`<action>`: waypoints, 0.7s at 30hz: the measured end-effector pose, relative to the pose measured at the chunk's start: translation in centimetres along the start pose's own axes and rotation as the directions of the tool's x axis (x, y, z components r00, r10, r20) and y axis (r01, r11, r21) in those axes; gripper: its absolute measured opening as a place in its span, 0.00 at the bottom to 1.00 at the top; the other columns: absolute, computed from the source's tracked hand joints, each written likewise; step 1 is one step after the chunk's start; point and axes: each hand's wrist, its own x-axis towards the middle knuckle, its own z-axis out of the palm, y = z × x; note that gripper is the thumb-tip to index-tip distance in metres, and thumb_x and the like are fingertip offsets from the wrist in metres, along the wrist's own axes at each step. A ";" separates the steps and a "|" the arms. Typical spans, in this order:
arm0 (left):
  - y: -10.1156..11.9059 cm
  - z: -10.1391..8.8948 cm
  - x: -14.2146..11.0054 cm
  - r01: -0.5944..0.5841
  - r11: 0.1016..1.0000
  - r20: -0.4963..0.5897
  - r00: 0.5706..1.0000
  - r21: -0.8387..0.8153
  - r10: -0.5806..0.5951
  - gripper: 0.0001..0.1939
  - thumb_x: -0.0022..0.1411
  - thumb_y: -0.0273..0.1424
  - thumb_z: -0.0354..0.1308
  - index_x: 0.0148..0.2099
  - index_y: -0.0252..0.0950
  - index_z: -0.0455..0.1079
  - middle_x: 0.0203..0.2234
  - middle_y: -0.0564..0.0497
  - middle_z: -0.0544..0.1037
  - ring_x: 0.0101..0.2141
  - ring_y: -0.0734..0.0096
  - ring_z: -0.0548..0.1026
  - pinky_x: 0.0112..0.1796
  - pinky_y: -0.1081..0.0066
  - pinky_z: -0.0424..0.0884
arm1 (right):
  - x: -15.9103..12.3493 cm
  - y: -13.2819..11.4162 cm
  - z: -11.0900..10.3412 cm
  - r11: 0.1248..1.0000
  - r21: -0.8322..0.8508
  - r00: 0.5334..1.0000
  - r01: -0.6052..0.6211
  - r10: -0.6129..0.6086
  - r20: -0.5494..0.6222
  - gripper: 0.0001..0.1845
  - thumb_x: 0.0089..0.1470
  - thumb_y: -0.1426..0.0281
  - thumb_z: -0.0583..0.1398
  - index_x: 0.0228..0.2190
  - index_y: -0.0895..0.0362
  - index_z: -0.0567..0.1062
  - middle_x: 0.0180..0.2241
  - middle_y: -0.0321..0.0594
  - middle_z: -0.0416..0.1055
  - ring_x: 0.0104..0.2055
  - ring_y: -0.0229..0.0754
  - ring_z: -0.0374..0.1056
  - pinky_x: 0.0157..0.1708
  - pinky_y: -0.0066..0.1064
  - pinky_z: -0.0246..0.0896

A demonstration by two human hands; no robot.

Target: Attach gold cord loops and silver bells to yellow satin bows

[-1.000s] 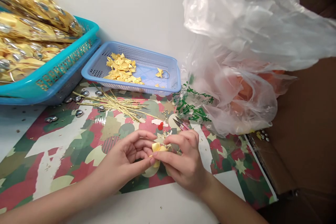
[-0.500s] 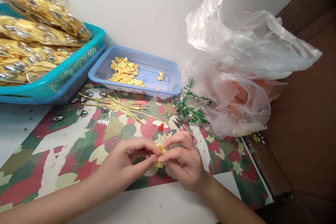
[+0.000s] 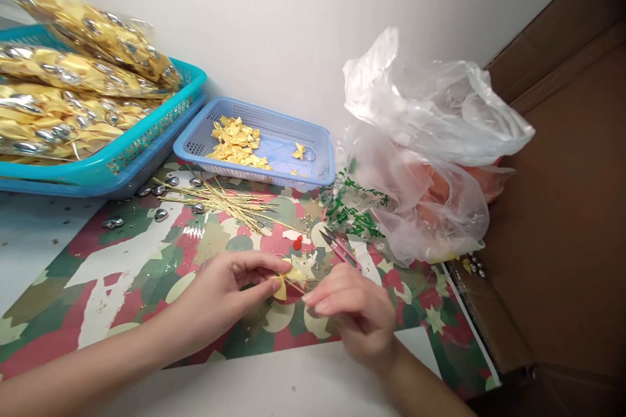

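Left fingers pinching yellow bow, right fingers gripping thin tie between. Imo hold bow snug, pull tie gently.

Right hand now off the yellow bow, on its thin strand

The left arm starts low and slants up to the right. The left hand pinches, its thumb just under the pointing finger. The right arm leans up to the left. The right hand has curled fingers, pinching too. The 2 hands are near but apart.
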 end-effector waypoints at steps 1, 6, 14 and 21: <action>0.0 -0.3 0.1 -0.028 0.999 -0.020 0.999 0.034 0.029 0.10 0.56 0.35 0.67 0.41 0.39 0.82 0.37 0.45 0.84 0.37 0.58 0.81 0.35 0.70 0.77 | 0.0 -0.4 -0.6 0.993 0.100 0.994 -0.064 0.072 -0.081 0.10 0.64 0.73 0.58 0.40 0.48 0.78 0.36 0.39 0.81 0.34 0.41 0.77 0.33 0.36 0.72; -0.3 -1.2 0.8 -0.016 0.993 0.015 1.000 0.115 0.014 0.12 0.60 0.36 0.63 0.44 0.38 0.80 0.35 0.46 0.84 0.37 0.58 0.82 0.39 0.65 0.79 | 0.9 -3.8 -4.5 0.745 0.664 0.854 -0.060 0.383 -0.352 0.08 0.50 0.72 0.71 0.30 0.51 0.77 0.22 0.28 0.74 0.14 0.27 0.62 0.10 0.16 0.56; -0.7 -0.9 1.8 -0.040 0.991 0.005 0.999 0.124 0.040 0.14 0.59 0.40 0.62 0.44 0.39 0.79 0.47 0.45 0.82 0.42 0.57 0.82 0.41 0.64 0.79 | 1.5 -4.2 -5.4 0.649 0.760 0.857 -0.044 0.415 -0.305 0.06 0.51 0.75 0.69 0.30 0.54 0.78 0.24 0.30 0.72 0.19 0.25 0.61 0.22 0.13 0.65; -0.7 -1.0 1.2 -0.120 0.962 0.027 0.993 0.245 0.117 0.17 0.62 0.41 0.59 0.49 0.40 0.76 0.44 0.46 0.81 0.35 0.62 0.81 0.34 0.66 0.78 | 1.2 -2.6 -3.6 0.721 0.661 0.868 -0.206 0.447 -0.217 0.04 0.52 0.67 0.69 0.28 0.47 0.79 0.21 0.30 0.57 0.21 0.32 0.54 0.20 0.23 0.56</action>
